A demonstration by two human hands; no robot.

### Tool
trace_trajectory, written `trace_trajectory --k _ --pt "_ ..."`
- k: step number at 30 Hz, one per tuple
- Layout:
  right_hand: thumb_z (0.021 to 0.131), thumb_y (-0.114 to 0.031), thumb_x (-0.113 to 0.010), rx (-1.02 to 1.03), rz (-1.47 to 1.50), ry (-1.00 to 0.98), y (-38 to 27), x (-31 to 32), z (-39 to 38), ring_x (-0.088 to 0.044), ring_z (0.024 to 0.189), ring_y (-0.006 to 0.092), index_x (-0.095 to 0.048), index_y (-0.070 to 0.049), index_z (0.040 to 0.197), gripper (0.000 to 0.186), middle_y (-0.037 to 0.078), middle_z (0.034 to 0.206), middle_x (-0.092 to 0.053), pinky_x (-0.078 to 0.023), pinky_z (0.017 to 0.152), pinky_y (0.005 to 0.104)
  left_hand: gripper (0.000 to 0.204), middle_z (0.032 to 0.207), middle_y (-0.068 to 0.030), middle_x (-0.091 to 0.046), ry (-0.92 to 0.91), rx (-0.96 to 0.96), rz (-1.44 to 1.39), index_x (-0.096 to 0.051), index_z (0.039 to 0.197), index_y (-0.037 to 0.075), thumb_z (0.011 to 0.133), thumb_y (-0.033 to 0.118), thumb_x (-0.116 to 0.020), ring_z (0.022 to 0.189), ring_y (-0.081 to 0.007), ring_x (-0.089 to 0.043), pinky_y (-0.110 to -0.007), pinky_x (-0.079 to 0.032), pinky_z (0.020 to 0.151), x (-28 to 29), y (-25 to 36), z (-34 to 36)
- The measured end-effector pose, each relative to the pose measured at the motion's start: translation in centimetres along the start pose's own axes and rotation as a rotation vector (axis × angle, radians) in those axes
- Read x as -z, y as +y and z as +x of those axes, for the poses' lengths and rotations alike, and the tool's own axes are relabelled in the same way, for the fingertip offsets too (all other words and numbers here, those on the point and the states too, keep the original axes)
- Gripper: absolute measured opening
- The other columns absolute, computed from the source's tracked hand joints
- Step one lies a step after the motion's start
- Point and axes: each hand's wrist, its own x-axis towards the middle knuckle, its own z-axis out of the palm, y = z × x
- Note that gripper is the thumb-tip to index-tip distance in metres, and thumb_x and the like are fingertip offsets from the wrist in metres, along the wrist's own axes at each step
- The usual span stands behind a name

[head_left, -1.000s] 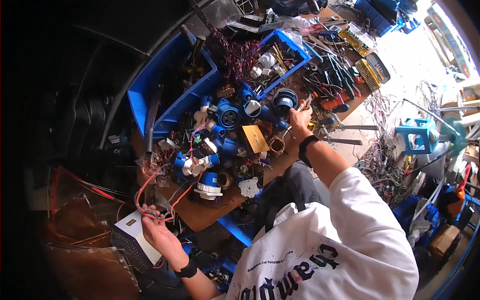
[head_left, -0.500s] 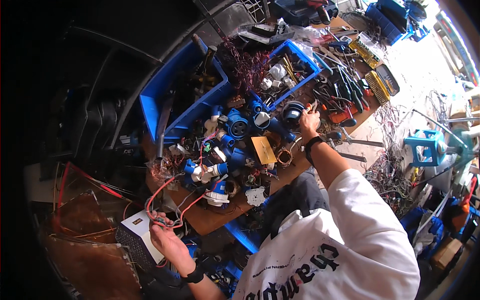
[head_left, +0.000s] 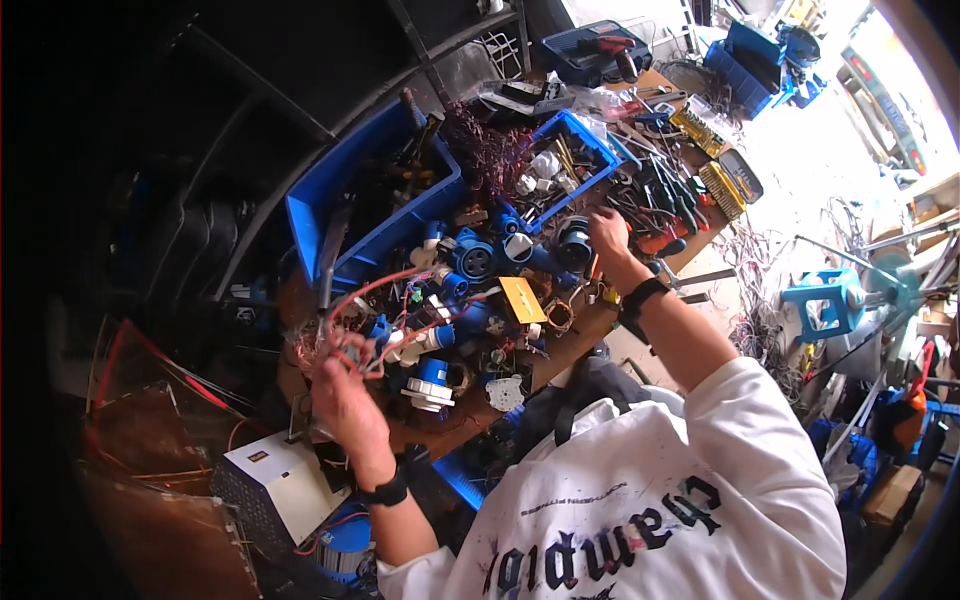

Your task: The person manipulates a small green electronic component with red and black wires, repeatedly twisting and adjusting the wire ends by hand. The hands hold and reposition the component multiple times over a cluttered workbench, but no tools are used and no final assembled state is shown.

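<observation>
Bunched red and grey wires (head_left: 400,280) run from the grip of my left hand (head_left: 345,400), raised at the near left of the bench, its fingers slightly blurred. My right hand (head_left: 612,235) has curled fingers beside a dark round fitting (head_left: 575,243); what they hold is hidden, and an orange handle (head_left: 597,266) shows just below them. Around both are blue-and-white plug fittings (head_left: 430,385), a blue round socket (head_left: 472,255), a gold-coloured plate (head_left: 522,300) and small coiled wires (head_left: 558,318).
Blue bins (head_left: 300,220) line the back of the cluttered bench (head_left: 420,430). Tools (head_left: 680,200) crowd its right end. A beige metal-cased unit (head_left: 285,480) sits at lower left. A blue stool-like frame (head_left: 820,305) and tangled cables (head_left: 755,260) lie to the right.
My left hand has risen up and rightward with the wires toward the fittings. My right hand's fingers sit higher beside the dark fitting, with the orange handle now below them.
</observation>
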Motion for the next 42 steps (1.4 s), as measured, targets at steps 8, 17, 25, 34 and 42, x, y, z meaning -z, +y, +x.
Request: trace_trajectory --k 8,17,25,34,42 --pt "0.090 -0.012 -0.064 0.783 -0.507 -0.597 -24.9 -7.4 -20.9 -0.068 0.087 0.0198 -0.060 -0.001 0.114 0.026 0.011 0.096 -0.069 -0.053 0.079 0.0321 0.049 0.103 -0.0078 -0.064 -0.268 0.014 -0.161 -0.054 0.127 -0.003 0.104 0.040 -0.046 0.083 -0.0209 -0.069 -0.031 -0.052 0.079 -5.8 3.3 1.8" --pt "0.089 -0.016 -0.069 1.451 -0.730 -0.707 -31.7 -4.4 -27.2 -0.065 0.090 0.0346 -0.051 0.000 0.126 0.044 0.017 0.108 -0.059 -0.054 0.077 0.0400 0.042 0.102 -0.0077 -0.063 -0.502 -0.042 -0.210 -0.053 0.128 -0.004 0.104 0.030 -0.050 0.078 -0.0173 -0.066 -0.027 -0.052 0.078 -11.2 8.3 1.0" --pt "0.086 -0.012 -0.071 1.274 -0.687 -1.043 -35.7 0.0 -26.5 -0.065 0.079 0.0317 -0.064 -0.004 0.106 0.022 0.012 0.089 -0.063 -0.053 0.068 0.0391 0.063 0.104 -0.0052 -0.065 -0.455 -0.267 0.217 -0.059 0.126 0.003 0.070 0.008 -0.087 0.088 -0.0118 -0.067 -0.026 -0.054 0.081 -15.6 11.9 -2.1" --pt "0.083 -0.003 -0.071 1.293 -0.499 -1.092 -38.5 4.0 -23.9 -0.067 0.076 0.0320 -0.065 -0.001 0.094 0.013 0.013 0.086 -0.067 -0.053 0.064 0.0372 0.062 0.104 -0.0106 -0.066 -0.480 -0.499 0.565 -0.060 0.126 0.004 0.071 0.016 -0.087 0.086 -0.0172 -0.069 -0.028 -0.054 0.076 -20.4 14.5 -3.7" --pt "0.081 -0.002 -0.070 1.274 -0.515 -1.196 -40.2 4.8 -22.5 -0.065 0.072 0.0321 -0.064 -0.001 0.087 0.009 0.013 0.079 -0.065 -0.051 0.062 0.0372 0.052 0.102 -0.0102 -0.065 -0.421 -0.380 0.405 -0.056 0.128 0.002 0.082 0.013 -0.079 0.090 -0.0152 -0.068 -0.028 -0.053 0.079 -22.7 14.2 -5.1"
